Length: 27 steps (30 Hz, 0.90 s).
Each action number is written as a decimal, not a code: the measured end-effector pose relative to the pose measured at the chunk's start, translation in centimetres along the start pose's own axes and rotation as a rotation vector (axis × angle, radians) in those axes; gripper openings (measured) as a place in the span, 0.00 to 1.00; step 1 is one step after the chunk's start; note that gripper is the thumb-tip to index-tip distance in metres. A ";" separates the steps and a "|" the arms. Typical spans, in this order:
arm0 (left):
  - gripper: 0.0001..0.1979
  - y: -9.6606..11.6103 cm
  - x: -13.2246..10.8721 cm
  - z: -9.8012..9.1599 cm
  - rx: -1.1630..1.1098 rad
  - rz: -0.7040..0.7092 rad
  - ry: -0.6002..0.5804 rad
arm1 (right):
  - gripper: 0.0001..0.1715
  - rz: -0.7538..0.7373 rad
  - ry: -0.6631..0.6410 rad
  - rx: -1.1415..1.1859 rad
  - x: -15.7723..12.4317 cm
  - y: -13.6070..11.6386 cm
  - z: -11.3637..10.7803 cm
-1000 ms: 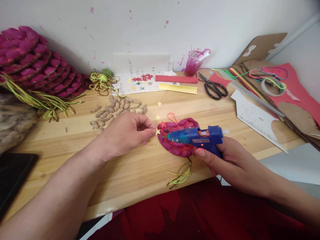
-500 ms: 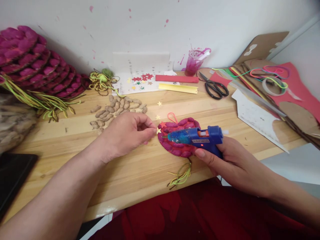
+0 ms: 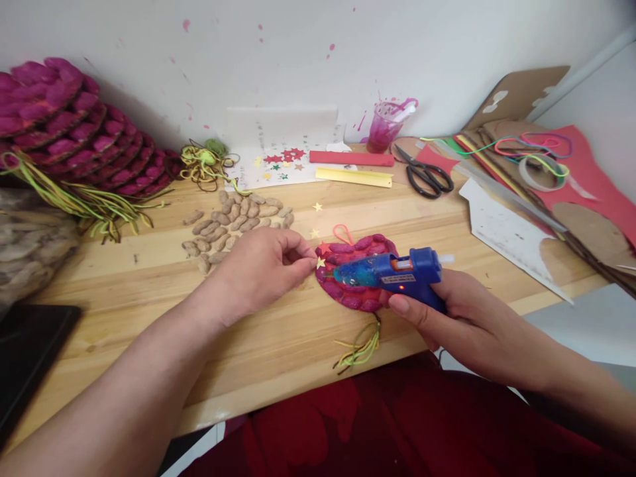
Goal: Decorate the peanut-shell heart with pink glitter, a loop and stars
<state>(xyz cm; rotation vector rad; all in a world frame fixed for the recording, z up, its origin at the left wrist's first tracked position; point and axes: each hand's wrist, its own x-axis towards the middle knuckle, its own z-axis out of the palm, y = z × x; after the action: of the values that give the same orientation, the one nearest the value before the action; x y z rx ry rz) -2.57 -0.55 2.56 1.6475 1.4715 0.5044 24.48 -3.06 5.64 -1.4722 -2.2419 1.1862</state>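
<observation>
Between the thumb and fingertips of my left hand point(image 3: 271, 270) is a small yellow paper star point(image 3: 320, 263), at the left edge of a peanut-shell ornament point(image 3: 355, 298) painted magenta. My right hand point(image 3: 462, 324) grips a blue hot glue gun point(image 3: 392, 271), whose nozzle points left, close to the star. A red light glows on the gun. The ornament lies flat, partly hidden beneath the gun, with an orange loop point(image 3: 342, 233) at its top and a green-yellow yarn tassel point(image 3: 360, 348) below. A red star point(image 3: 324, 248) sits by its upper left edge.
Loose peanuts point(image 3: 238, 215) lie behind my left hand. Two yellow stars point(image 3: 317, 207) rest beyond the ornament. Scissors point(image 3: 430, 180), paper strips point(image 3: 352, 158) and a cup of purple paint point(image 3: 385, 126) stand farther back. Finished-looking magenta pieces point(image 3: 84, 126) are stacked at left.
My left hand has moved slightly right with the yellow star, bringing it onto the ornament's left edge near the nozzle. The glue gun has stayed almost in place.
</observation>
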 end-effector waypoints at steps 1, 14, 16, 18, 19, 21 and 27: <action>0.09 0.0 0.0 0.0 0.001 -0.001 -0.002 | 0.26 0.020 -0.006 0.053 0.0 0.1 -0.1; 0.06 -0.1 -0.3 -1.0 -0.217 -0.132 -0.146 | 0.25 0.227 0.103 0.798 1.5 1.7 1.7; 0.05 0.0 -0.2 -0.8 -0.222 -0.141 -0.154 | 0.25 0.224 0.112 0.828 1.6 1.8 1.9; 0.04 0.1 -0.2 -0.7 -0.227 -0.148 -0.158 | 0.24 0.223 0.117 0.840 1.6 1.9 2.0; 0.04 0.1 -0.2 -0.7 -0.228 -0.152 -0.160 | 0.24 0.224 0.120 0.840 1.6 1.9 2.0; 0.05 0.2 -0.3 -0.6 -0.212 -0.160 -0.164 | 0.25 0.220 0.117 0.835 1.5 2.1 2.1; 0.07 -0.3 -0.4 -0.1 -0.131 -0.149 -0.124 | 0.24 0.208 0.097 0.850 1.5 2.8 2.3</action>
<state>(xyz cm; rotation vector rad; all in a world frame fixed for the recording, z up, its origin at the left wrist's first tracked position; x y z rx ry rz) -2.87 -0.88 2.48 1.4290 1.4265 0.3998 24.36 -2.50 1.81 -1.3415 -1.2427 1.7664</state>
